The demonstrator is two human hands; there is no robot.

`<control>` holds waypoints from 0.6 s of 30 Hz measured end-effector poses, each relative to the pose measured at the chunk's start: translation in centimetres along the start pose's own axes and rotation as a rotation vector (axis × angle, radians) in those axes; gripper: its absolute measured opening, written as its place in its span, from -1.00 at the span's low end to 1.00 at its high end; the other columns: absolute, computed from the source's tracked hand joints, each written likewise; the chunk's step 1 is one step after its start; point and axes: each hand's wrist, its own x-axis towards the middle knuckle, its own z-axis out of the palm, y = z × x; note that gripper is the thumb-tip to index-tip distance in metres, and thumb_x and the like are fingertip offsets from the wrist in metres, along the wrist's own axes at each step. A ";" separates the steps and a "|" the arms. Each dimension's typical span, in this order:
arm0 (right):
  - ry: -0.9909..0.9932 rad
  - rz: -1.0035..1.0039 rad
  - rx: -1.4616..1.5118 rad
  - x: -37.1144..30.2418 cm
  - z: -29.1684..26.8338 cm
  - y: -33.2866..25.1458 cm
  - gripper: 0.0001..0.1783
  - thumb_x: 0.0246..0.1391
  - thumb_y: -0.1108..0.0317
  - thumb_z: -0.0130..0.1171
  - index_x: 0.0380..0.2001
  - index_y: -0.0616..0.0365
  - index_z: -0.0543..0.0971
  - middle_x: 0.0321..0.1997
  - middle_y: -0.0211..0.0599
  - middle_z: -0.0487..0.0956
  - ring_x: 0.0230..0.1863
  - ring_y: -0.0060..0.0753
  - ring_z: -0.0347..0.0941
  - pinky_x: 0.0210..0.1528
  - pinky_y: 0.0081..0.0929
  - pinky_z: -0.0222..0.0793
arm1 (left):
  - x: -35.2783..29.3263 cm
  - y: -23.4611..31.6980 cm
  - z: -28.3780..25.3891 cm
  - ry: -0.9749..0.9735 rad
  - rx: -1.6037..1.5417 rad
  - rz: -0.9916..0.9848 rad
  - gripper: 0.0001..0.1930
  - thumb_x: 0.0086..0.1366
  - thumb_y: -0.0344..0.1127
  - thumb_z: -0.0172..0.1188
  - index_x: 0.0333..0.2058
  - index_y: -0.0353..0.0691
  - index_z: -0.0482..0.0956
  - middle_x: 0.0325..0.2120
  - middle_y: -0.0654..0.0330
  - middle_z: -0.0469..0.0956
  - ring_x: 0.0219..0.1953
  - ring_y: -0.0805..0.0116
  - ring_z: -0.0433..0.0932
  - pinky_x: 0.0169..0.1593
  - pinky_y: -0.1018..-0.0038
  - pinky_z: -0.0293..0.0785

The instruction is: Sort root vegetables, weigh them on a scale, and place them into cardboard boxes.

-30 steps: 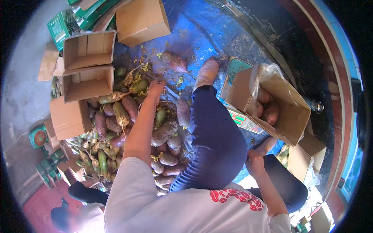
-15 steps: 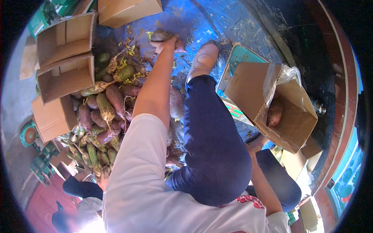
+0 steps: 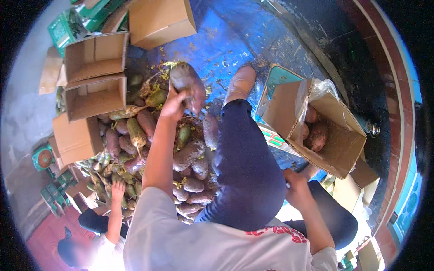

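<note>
My left hand [image 3: 174, 105] is closed around the lower side of a large purple-skinned radish [image 3: 187, 86] with earth on it, held up over the pile. Below it spreads a heap of radishes [image 3: 145, 122], some purple, some green, with yellow leaf tops among them. My right hand [image 3: 296, 187] is beside my right knee, its fingers curled; a small pale bit shows at them, but I cannot make out what it is. To the right, an open cardboard box [image 3: 282, 106] lined with clear plastic contains several reddish radishes [image 3: 316, 137].
Empty-looking cardboard boxes [image 3: 95, 97] stand at the left, and another box [image 3: 160, 22] at the far side. Blue sheeting [image 3: 226, 31] covers the ground. At lower left, another person's hand [image 3: 117, 189] rests on smaller green radishes. A teal-lined crate [image 3: 280, 79] is under the plastic-lined box.
My left hand has lifted the radish off the far ground and brought it nearer. My right hand has come further into view beside the knee. The other person's arm has reached onto the heap.
</note>
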 end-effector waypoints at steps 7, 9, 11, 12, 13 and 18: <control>0.249 -0.279 0.141 4.3 -7.5 -14.0 -0.75 -0.13 0.52 0.08 -0.27 0.25 0.47 -0.33 -0.21 0.48 -0.29 -0.39 0.41 -0.17 -0.52 0.29 | -9.5 6.0 1.9 -0.055 -0.060 0.290 -0.01 -0.24 -0.57 0.33 0.12 0.01 -0.14 -0.08 0.18 0.24 -0.04 0.25 0.28 0.03 0.26 0.26; 0.210 -0.431 -0.004 6.4 -7.0 -17.7 -0.61 -0.12 0.47 0.10 -0.14 0.27 0.39 -0.21 -0.16 0.43 -0.15 -0.38 0.36 -0.10 -0.50 0.27 | -11.8 7.6 3.9 -0.077 -0.040 0.368 -0.01 -0.24 -0.57 0.33 0.12 0.01 -0.13 -0.08 0.18 0.24 -0.03 0.25 0.27 0.03 0.27 0.27; 0.237 -0.590 -0.150 9.1 -4.0 -18.8 -0.38 -0.18 0.39 0.17 0.02 0.25 0.24 -0.08 -0.05 0.37 -0.02 -0.20 0.30 0.00 -0.38 0.21 | -13.3 8.4 5.0 -0.087 -0.021 0.453 -0.03 -0.22 -0.57 0.33 0.11 -0.01 -0.14 -0.07 0.17 0.22 -0.03 0.25 0.27 0.01 0.26 0.30; 0.275 -0.654 -0.205 10.3 -2.1 -19.2 -0.24 -0.22 0.34 0.22 0.09 0.24 0.15 -0.02 0.00 0.32 0.04 -0.11 0.25 0.06 -0.32 0.17 | -14.2 8.8 5.6 -0.097 -0.018 0.467 -0.03 -0.22 -0.57 0.33 0.11 -0.01 -0.14 -0.07 0.17 0.22 -0.03 0.25 0.27 0.01 0.26 0.30; 0.168 -0.532 -0.163 11.0 -0.9 -19.5 -0.14 -0.29 0.31 0.27 0.11 0.23 0.10 0.01 0.02 0.29 0.08 -0.07 0.20 0.10 -0.30 0.13 | -15.0 8.9 6.6 -0.099 -0.091 0.495 -0.03 -0.20 -0.56 0.33 0.10 -0.02 -0.16 -0.07 0.15 0.22 -0.04 0.25 0.27 0.01 0.25 0.30; 0.118 -0.404 0.057 11.4 4.4 -21.8 -0.02 -0.44 0.26 0.34 0.11 0.22 0.08 0.03 0.07 0.27 0.10 -0.01 0.17 0.14 -0.33 0.07 | -20.7 11.5 5.7 0.040 -0.099 0.562 -0.02 -0.13 -0.49 0.32 0.14 -0.07 -0.23 -0.02 0.04 0.17 0.00 0.21 0.26 0.06 0.24 0.26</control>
